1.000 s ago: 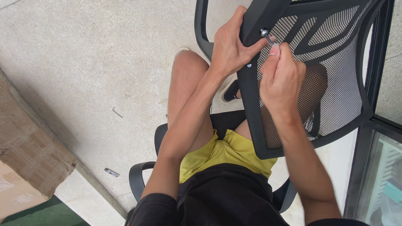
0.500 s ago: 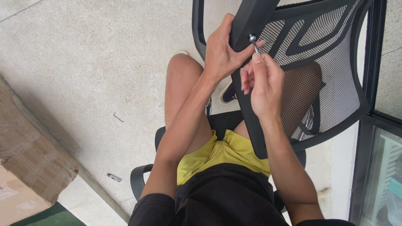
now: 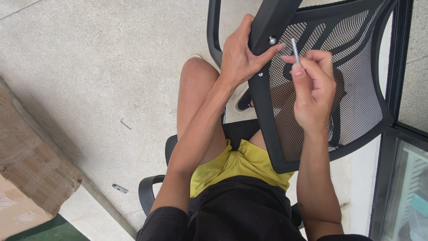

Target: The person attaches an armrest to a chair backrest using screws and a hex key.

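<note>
A black mesh chair back [image 3: 356,89] leans across my lap, its solid black upright bar at the top centre. My left hand [image 3: 240,56] grips that bar from the left, the thumb lying just under a silver bolt head [image 3: 272,40] set in the bar. My right hand [image 3: 312,85] is closed around a thin silver hex key [image 3: 294,46], whose tip points up, a little right of the bolt and apart from it. I sit on a black chair seat [image 3: 240,131] in yellow shorts.
A brown cardboard box [image 3: 31,165] lies at the left on the speckled concrete floor. A small bent hex key [image 3: 125,123] and a small dark part [image 3: 119,189] lie on the floor. A black armrest [image 3: 149,192] curves below. A dark window frame [image 3: 399,111] runs along the right.
My right hand has drawn back from the bolt and lifted the hex key clear of it. My left hand keeps its grip on the bar.
</note>
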